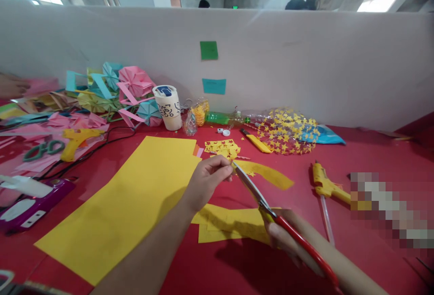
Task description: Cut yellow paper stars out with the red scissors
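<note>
My left hand is closed in a pinch on a small piece of yellow paper, mostly hidden by the fingers. The tips of red-handled scissors reach that piece; my right hand grips their handles. Just behind the blades, a curved yellow paper strip extends to the right. Beneath my hands lie several overlapping yellow paper strips. A large yellow sheet spreads out under and left of my left forearm. Yellow paper with star-shaped holes and cut scraps lies beyond my left fingers.
A star-covered clear balloon-like ball, a yellow utility knife, a green bottle and a white paper cup stand or lie along the partition. Yellow glue guns lie right and left, near green-handled scissors and folded-paper flowers.
</note>
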Motion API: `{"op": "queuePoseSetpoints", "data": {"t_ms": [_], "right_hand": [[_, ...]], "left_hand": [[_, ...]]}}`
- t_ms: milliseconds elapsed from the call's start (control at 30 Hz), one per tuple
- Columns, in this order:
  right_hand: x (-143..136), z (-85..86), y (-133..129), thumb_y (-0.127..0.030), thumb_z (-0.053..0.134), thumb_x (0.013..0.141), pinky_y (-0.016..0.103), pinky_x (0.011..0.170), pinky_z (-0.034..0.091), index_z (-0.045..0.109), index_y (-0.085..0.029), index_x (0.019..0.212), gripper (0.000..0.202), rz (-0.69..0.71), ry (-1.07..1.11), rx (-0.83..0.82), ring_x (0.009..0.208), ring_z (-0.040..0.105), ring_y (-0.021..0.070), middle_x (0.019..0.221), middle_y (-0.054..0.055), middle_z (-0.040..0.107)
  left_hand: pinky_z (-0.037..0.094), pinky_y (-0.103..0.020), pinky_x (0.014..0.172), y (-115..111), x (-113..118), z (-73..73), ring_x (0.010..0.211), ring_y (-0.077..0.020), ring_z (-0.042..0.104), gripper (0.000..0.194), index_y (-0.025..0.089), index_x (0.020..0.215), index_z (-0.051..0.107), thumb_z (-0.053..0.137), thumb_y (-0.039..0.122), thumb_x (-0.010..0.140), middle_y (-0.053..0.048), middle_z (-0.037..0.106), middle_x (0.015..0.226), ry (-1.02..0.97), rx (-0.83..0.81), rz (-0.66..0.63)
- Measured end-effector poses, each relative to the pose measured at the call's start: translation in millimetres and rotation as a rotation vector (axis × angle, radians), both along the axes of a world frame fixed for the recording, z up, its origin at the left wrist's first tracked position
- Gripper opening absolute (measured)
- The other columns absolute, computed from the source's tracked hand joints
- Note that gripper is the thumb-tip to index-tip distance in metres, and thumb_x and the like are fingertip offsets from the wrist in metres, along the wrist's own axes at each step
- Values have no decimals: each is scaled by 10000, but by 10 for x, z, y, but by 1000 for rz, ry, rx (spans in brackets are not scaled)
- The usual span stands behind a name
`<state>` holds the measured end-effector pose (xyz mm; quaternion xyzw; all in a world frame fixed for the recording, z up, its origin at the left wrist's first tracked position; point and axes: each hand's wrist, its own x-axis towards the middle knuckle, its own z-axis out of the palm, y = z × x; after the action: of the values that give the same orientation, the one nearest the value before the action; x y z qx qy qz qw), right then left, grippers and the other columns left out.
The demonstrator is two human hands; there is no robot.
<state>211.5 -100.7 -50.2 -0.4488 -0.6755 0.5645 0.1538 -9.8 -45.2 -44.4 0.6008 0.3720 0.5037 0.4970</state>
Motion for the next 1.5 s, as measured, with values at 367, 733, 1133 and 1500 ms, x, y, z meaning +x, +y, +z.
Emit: {"op": "queuePoseSetpoints", "data": {"t_ms": [367, 733, 1133, 1500], "right_hand": [[55, -363, 41, -306, 525, 920, 346, 722, 528, 580, -150, 1086, 235, -72, -3, -127, 849, 618, 187, 1057, 55, 609], [-416, -955, 352, -276, 539, 914, 385, 800, 510, 561, -185, 1143, 247, -109, -26, -195, 964, 593, 213, 1166, 70, 569], [-381, -915, 326, -269, 533, 918, 387, 808, 507, 557, -196, 1148, 242, -61, -42, -233, 973, 588, 209, 1179, 67, 562], [6, -294, -1, -645, 521, 761, 224, 356, 323, 565, -168, 672, 487, -127, -36, -87, 407, 534, 146, 501, 17, 558]], "left_hand": [[378, -276, 779, -50, 61, -2, 853, -159, 480, 163, 193, 668, 531, 504, 200, 829, -15, 512, 803, 101, 115, 125], [344, -273, 674, -104, 165, -63, 697, -138, 421, 211, 186, 661, 483, 461, 221, 868, 3, 446, 708, 56, 129, 184], [371, -275, 682, -101, 159, -49, 697, -136, 450, 208, 181, 659, 504, 470, 228, 858, 0, 470, 703, -3, 72, 147], [379, -278, 681, -106, 153, -45, 693, -138, 457, 215, 180, 649, 495, 463, 229, 856, -3, 478, 696, 2, 70, 146]]}}
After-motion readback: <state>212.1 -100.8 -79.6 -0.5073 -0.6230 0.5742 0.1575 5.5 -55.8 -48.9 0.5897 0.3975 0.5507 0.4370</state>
